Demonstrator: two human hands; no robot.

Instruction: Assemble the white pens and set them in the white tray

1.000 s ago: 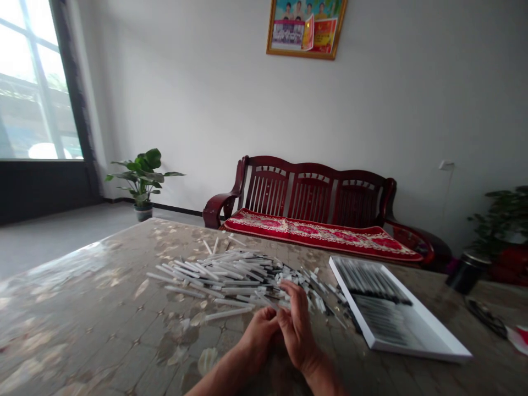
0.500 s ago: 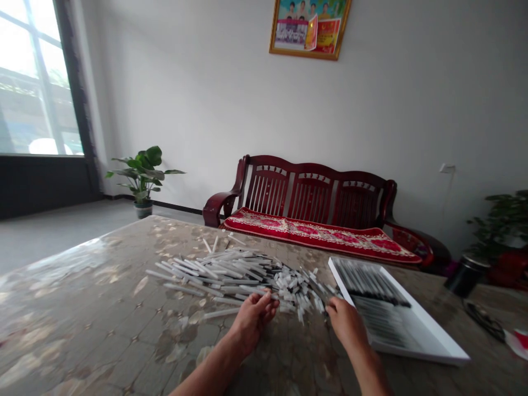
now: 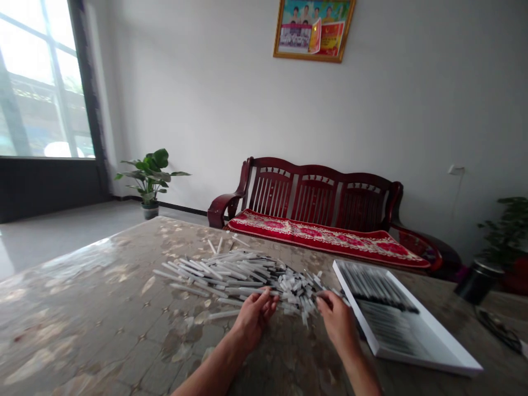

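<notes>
Patterned tabletop [image 3: 99, 330] bears heaped whitish pen barrels [image 3: 223, 269] and pen caps [image 3: 295, 283], left of a white tray [image 3: 439, 327]. Left hand [image 3: 252, 316] curls beside the barrels; right hand [image 3: 338, 322], fingertips drawn together, by the caps; I cannot tell whether either grips anything.

Bright glare from window [image 3: 31, 91], dim right

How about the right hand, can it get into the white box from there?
Probably yes. The right hand is just left of the white box, whose top is open, so nothing seems to block it from above. It would only need to clear the low side wall.
</notes>
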